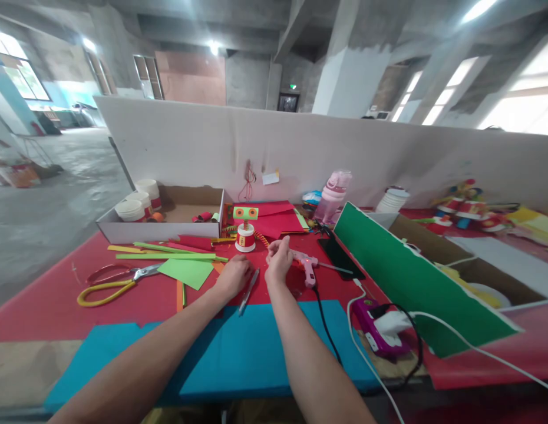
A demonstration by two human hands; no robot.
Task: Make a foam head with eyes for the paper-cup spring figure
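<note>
A small paper-cup figure [245, 239] stands upright on the red tabletop, with a green strip head and orange round eyes. An orange folded-paper spring [261, 238] runs from its side toward my right hand [278, 260]. That hand is closed, thumb up, its fingers pressed together; what lies in them, if anything, is hidden. My left hand [235, 275] rests low over the table with curled fingers, their tips out of sight. Just right of it lies a pen [248, 291]. Beside my right hand is a pink glue gun [307, 266] holding a clear glue stick.
Yellow- and red-handled scissors [119, 282], green paper [188, 272] and paper strips lie left. A box [161, 229] with cups stands behind. At right are a phone [340, 258], a purple power strip [380, 333] with cables, a green board [415, 282] and a pink bottle [333, 197].
</note>
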